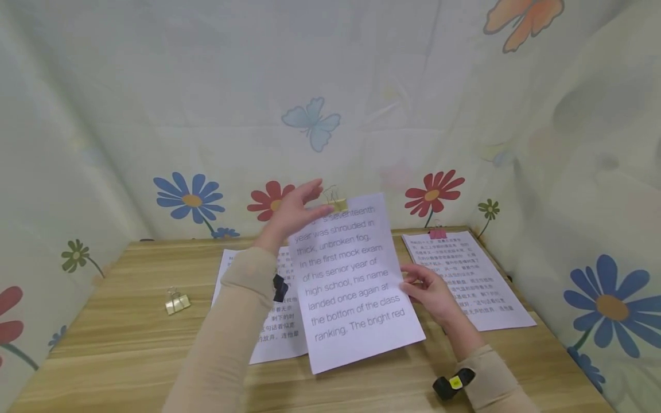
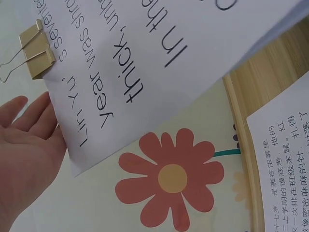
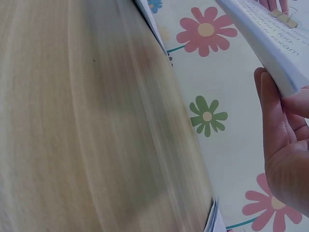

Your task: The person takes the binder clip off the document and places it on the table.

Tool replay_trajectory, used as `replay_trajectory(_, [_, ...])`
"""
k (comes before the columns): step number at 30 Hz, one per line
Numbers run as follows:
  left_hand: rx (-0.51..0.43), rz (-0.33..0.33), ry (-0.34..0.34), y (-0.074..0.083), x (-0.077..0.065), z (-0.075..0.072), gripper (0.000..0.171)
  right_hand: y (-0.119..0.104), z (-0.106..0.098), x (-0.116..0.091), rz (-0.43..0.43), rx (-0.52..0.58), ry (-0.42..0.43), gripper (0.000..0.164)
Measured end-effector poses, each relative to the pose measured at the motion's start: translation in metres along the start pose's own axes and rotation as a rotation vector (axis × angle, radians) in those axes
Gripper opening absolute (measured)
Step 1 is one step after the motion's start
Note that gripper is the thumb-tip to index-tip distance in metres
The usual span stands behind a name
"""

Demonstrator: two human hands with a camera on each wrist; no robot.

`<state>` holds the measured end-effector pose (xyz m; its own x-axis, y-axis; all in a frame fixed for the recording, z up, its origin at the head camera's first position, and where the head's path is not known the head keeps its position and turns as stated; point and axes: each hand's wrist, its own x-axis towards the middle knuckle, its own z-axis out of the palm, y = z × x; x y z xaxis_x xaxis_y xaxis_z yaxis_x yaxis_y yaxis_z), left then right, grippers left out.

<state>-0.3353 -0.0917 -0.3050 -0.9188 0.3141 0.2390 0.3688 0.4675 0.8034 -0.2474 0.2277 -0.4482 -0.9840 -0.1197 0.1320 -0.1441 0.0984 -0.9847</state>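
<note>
A stack of printed English sheets (image 1: 351, 287) is held up, tilted, above the table. A gold binder clip (image 1: 338, 204) grips its top edge, with wire handles (image 2: 24, 55) standing up from it. At the upper left corner is my left hand (image 1: 299, 213), its fingers (image 2: 36, 116) loosely extended and partly behind the paper edge, beside the clip. My right hand (image 1: 431, 292) pinches the stack's right edge, thumb in front and fingers (image 3: 270, 104) behind. The sheets' thickness shows in the right wrist view.
Behind the held sheets lies a stack of Chinese text pages (image 1: 279, 338), partly covered. To the right is another Chinese stack (image 1: 475, 287) with a pink binder clip (image 1: 438, 233). A loose gold binder clip (image 1: 178, 302) sits on the table (image 1: 129, 344) at left. Flowered cloth (image 1: 361, 74) hangs behind.
</note>
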Motion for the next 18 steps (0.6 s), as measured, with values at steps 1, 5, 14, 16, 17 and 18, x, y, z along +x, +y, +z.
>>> replay_trajectory(1, [-0.001,-0.002,-0.010,0.001,0.000,-0.002,0.081,0.001,0.000,0.000,-0.008,-0.009,-0.003,0.044])
replay_trajectory(5, [-0.020,0.019,-0.052,0.002,0.000,-0.010,0.081,0.002,0.002,0.000,-0.052,-0.035,-0.026,0.042])
replay_trajectory(14, [-0.119,0.069,-0.096,-0.001,-0.002,-0.022,0.070,0.001,0.005,-0.002,-0.087,-0.013,-0.051,0.041])
replay_trajectory(16, [-0.123,0.076,-0.099,0.000,-0.003,-0.023,0.068,0.001,0.005,-0.002,-0.089,-0.007,-0.053,0.041])
replay_trajectory(17, [-0.123,0.075,-0.096,0.001,-0.003,-0.024,0.066,0.002,0.005,-0.002,-0.088,-0.006,-0.054,0.041])
replay_trajectory(18, [-0.122,0.072,-0.092,0.001,-0.002,-0.025,0.065,0.002,0.005,-0.002,-0.086,-0.008,-0.054,0.041])
